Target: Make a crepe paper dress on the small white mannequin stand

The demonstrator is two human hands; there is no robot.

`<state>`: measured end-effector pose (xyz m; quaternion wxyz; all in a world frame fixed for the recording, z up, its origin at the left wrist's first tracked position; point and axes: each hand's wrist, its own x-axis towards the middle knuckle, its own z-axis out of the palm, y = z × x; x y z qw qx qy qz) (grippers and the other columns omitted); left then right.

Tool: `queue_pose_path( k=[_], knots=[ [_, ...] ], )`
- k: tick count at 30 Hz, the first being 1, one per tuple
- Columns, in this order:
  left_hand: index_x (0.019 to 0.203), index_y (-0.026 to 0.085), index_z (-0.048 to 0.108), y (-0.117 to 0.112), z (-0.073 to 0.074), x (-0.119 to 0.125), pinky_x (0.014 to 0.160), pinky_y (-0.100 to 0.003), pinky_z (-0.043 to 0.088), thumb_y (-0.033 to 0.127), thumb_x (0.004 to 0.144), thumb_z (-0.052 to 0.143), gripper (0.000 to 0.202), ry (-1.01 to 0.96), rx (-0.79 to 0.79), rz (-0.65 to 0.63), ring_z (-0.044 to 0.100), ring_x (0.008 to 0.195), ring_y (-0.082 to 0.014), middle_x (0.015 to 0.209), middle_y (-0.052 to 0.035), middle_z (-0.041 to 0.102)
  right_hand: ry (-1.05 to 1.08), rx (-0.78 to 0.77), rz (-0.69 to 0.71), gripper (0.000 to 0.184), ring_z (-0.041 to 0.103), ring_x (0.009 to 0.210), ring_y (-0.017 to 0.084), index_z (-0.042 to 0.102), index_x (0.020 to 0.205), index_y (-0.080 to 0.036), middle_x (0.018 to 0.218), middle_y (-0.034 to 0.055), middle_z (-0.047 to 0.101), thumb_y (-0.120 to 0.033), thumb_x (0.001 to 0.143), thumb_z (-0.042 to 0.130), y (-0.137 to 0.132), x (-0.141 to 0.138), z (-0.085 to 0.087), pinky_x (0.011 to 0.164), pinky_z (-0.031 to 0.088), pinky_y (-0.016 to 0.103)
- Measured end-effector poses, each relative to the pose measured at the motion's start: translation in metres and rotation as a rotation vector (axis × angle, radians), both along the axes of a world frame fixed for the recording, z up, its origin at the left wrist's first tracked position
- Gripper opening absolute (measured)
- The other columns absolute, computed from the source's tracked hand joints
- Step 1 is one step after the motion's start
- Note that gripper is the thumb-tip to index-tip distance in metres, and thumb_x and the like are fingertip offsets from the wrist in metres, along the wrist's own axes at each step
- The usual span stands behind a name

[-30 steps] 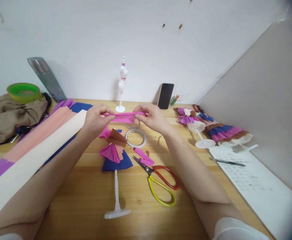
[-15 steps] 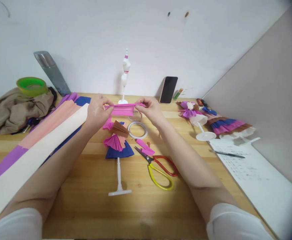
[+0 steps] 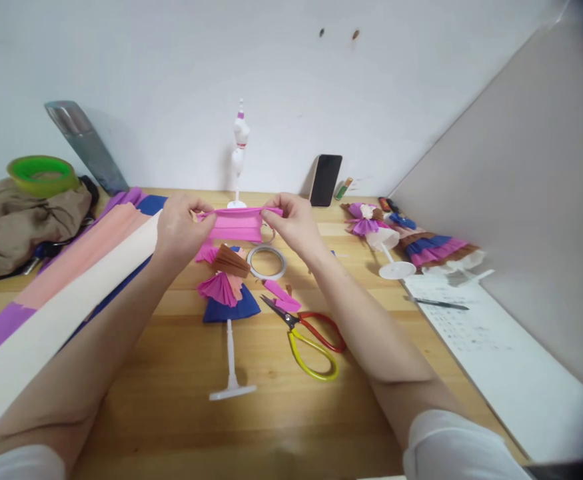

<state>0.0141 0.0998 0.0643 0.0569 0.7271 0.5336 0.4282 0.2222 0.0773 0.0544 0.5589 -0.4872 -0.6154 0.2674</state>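
A folded piece of pink crepe paper [image 3: 236,228] is stretched between my two hands above the table. My left hand [image 3: 185,225] pinches its left end, and my right hand [image 3: 291,223] pinches its top right corner. Just behind the paper stands a bare white mini dress form [image 3: 240,137] with a purple band at the neck. Below my hands lies a second form in a paper dress, with a blue skirt [image 3: 231,305], a pink ruffle and a brown pleated piece [image 3: 231,260]. Beside it is a roll of white tape [image 3: 267,262].
Scissors [image 3: 301,333] with red and yellow handles lie near pink scraps [image 3: 281,297]. Long crepe strips [image 3: 86,267] spread at left by a bottle [image 3: 88,147] and green tape [image 3: 44,175]. A phone [image 3: 326,180] leans on the wall; finished paper dresses [image 3: 436,250] and a pen [image 3: 441,303] lie right.
The whole view has shifted slightly, so things sit further left. Both hands keep their pinch on the pink crepe paper, whose lower part now shows a little more.
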Motion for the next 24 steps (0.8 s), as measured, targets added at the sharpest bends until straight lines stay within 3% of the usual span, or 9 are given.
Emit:
queue_pose_path(
  k=[6,12,24],
  knots=[
    [0.072,0.017,0.071,0.000,-0.005,0.001,0.057,-0.028,0.033,0.025,0.065,0.065,0.012,-0.262,-0.155,0.000,0.044,0.056,-0.0134,0.055,0.0034,0.046,0.186,-0.235,0.028,0.011,0.046,0.034,0.007,0.054,0.068,-0.020,0.039,-0.0080,0.052,-0.020,0.072,0.064,-0.007,-0.007,0.004,0.037,0.033,0.017],
    [0.063,0.017,0.069,-0.003,-0.006,0.007,0.052,-0.026,0.029,0.023,0.060,0.067,0.006,-0.470,-0.178,-0.017,0.038,0.050,-0.0107,0.046,0.0064,0.038,0.426,-0.370,0.140,0.028,0.060,0.039,0.010,0.055,0.074,-0.019,0.053,-0.0015,0.068,-0.033,0.067,0.078,-0.002,-0.003,-0.001,0.036,0.043,0.017],
    [0.063,0.018,0.063,-0.013,-0.003,0.019,0.039,-0.021,0.026,0.022,0.062,0.069,0.007,-0.731,-0.311,-0.057,0.036,0.035,-0.0068,0.038,0.0084,0.045,0.664,-0.327,0.177,0.034,0.071,0.054,0.015,0.052,0.073,-0.020,0.063,0.0013,0.074,-0.031,0.059,0.082,0.003,-0.009,-0.012,0.046,0.052,0.019]
  ],
)
